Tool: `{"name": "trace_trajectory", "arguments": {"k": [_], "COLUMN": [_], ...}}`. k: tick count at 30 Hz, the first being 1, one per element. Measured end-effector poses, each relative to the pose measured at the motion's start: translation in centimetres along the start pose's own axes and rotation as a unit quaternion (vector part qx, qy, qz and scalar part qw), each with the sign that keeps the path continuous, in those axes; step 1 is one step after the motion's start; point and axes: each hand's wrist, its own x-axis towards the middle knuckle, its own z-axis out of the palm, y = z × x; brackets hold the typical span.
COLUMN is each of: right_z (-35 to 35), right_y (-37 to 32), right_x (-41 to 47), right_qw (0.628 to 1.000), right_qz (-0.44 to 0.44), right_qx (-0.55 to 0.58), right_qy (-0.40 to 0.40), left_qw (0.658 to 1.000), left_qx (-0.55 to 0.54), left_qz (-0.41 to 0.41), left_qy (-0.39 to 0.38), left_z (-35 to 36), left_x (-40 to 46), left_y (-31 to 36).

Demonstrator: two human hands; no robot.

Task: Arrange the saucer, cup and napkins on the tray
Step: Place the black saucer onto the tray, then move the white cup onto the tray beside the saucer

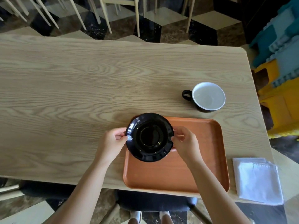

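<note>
A glossy black saucer (pixel 149 137) is held over the far left corner of the orange tray (pixel 194 167). My left hand (pixel 111 143) pinches its left rim and my right hand (pixel 184 143) pinches its right rim. Whether the saucer touches the tray I cannot tell. A black cup (pixel 207 97) with a white inside stands on the table beyond the tray, its handle pointing left. Folded white napkins (pixel 258 179) lie stacked to the right of the tray, near the table's front edge.
The tray lies at the front edge of a light wooden table (pixel 80 86). A dark-seated chair (pixel 153 202) stands under me. Pale chair legs (pixel 137 16) crowd the far side; blue and yellow crates (pixel 281 70) stand to the right.
</note>
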Motion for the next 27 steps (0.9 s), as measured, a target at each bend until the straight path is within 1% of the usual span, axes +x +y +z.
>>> {"name": "trace_trajectory", "arguments": {"k": [8, 11, 13, 15, 18, 20, 21, 23, 24, 25, 27], "right_z": [-0.1, -0.6, -1.5, -2.8, -5.8, -8.1, -9.3, -11.4, -12.4, -13.3, -14.5], "right_y": [-0.8, -0.9, -1.3, -1.8, -3.1, -3.9, -4.2, -4.5, -4.6, -4.5, -4.1], "right_x": [0.4, 0.1, -0.1, -0.3, -0.1, 0.9, 1.7, 3.5, 4.4, 5.3, 6.9], "right_qw": [0.999, 0.997, 0.99, 0.98, 0.957, 0.929, 0.914, 0.89, 0.882, 0.878, 0.889], "right_qz": [-0.009, -0.024, -0.059, -0.106, -0.153, -0.175, -0.188, -0.201, -0.196, -0.188, -0.172], "right_qx": [-0.034, -0.076, -0.13, -0.167, -0.199, -0.253, -0.289, -0.362, -0.391, -0.411, -0.412], "right_qy": [-0.005, -0.016, -0.017, 0.016, 0.146, 0.207, 0.213, 0.19, 0.174, 0.155, 0.098], "left_qw": [0.999, 0.999, 0.997, 0.994, 0.989, 0.968, 0.948, 0.904, 0.888, 0.876, 0.862], "left_qx": [-0.02, 0.022, 0.069, 0.092, 0.094, 0.145, 0.182, 0.243, 0.262, 0.278, 0.309], "left_qz": [-0.031, -0.019, 0.01, 0.051, 0.112, 0.202, 0.256, 0.345, 0.374, 0.39, 0.401], "left_qy": [-0.014, -0.013, 0.013, 0.036, 0.037, 0.045, 0.051, 0.06, 0.059, 0.052, 0.015], "left_z": [0.0, -0.2, -0.5, -0.6, 0.5, 2.0, 3.1, 5.3, 6.4, 7.5, 9.7], "left_x": [0.5, 0.2, 0.1, 0.0, 0.2, 0.9, 1.4, 2.5, 3.1, 3.6, 4.9], "left_y": [-0.3, 0.0, 1.0, 2.6, 6.1, 8.6, 10.0, 12.6, 13.7, 14.6, 15.7]}}
